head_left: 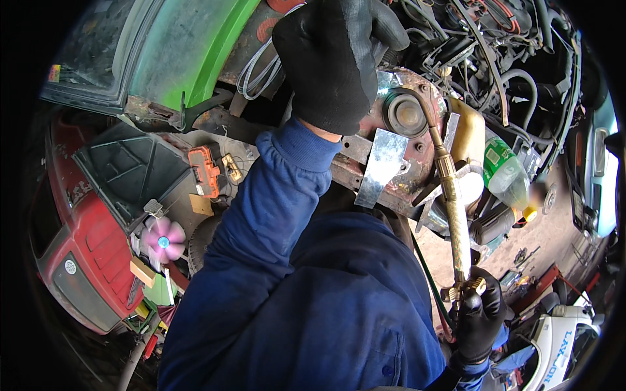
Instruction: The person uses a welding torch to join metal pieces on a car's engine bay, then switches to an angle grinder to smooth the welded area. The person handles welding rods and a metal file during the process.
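My right hand (479, 313), in a black glove, is wrapped round the valve end of a brass gas torch (453, 215). The torch's bent neck reaches up to a round metal cup (405, 112) on a rusty, red-tinged mount; no flame shows. Close to the camera, my left hand (326, 65), also gloved in black, is raised with its fingers curled. Whatever it may hold is hidden. Below and right of that hand, a shiny sheet-metal piece (383, 166) lies against the rusty frame (345, 173).
Hoses and wiring (469, 52) crowd the upper right. A green-labelled plastic bottle (505, 173) leans beside a yellowish tank (468, 130). To the left are a green vehicle panel (215, 58), an orange tool case (205, 171), a spinning pink fan (163, 241) and a red vehicle (98, 247). Torch hoses (430, 280) run beside me.
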`<state>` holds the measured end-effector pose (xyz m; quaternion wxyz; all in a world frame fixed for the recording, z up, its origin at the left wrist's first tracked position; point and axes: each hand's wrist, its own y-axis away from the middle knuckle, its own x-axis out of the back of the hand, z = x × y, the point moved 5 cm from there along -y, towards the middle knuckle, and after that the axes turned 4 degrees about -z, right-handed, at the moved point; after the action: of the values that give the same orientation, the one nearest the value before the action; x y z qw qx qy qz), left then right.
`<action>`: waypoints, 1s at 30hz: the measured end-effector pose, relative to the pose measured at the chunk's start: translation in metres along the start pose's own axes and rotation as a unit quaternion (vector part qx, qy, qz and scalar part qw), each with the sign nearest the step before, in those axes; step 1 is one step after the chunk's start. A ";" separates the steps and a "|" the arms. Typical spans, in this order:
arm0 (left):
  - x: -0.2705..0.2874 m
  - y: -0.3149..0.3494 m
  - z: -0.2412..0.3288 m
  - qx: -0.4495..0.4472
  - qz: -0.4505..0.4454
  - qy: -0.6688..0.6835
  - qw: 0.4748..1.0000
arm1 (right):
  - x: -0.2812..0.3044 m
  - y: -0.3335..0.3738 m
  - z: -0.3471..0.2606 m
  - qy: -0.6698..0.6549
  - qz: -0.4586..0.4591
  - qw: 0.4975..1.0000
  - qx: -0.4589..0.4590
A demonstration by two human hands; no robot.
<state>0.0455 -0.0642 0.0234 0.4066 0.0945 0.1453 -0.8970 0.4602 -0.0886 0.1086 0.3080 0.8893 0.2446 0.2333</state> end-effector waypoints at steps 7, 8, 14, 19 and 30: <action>0.002 -0.002 0.002 -0.097 -0.005 -0.065 0.993 | -0.001 -0.001 0.003 0.034 0.005 0.999 0.010; 0.000 -0.001 0.001 -0.074 -0.010 -0.035 0.997 | -0.001 0.000 0.005 0.023 0.005 1.000 0.005; -0.008 0.002 0.014 -0.024 0.005 0.006 1.000 | -0.002 0.002 0.006 0.015 0.008 1.000 -0.003; -0.010 0.003 0.020 0.003 0.012 0.006 1.000 | -0.004 0.000 0.003 0.037 0.000 0.999 0.007; -0.005 -0.010 0.001 -0.075 -0.043 0.061 0.994 | -0.004 0.001 0.002 0.066 0.002 0.998 0.010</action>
<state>0.0407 -0.0547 0.0271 0.3644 0.1120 0.2408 -0.8926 0.4586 -0.0927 0.1067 0.2819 0.8755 0.2651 0.2893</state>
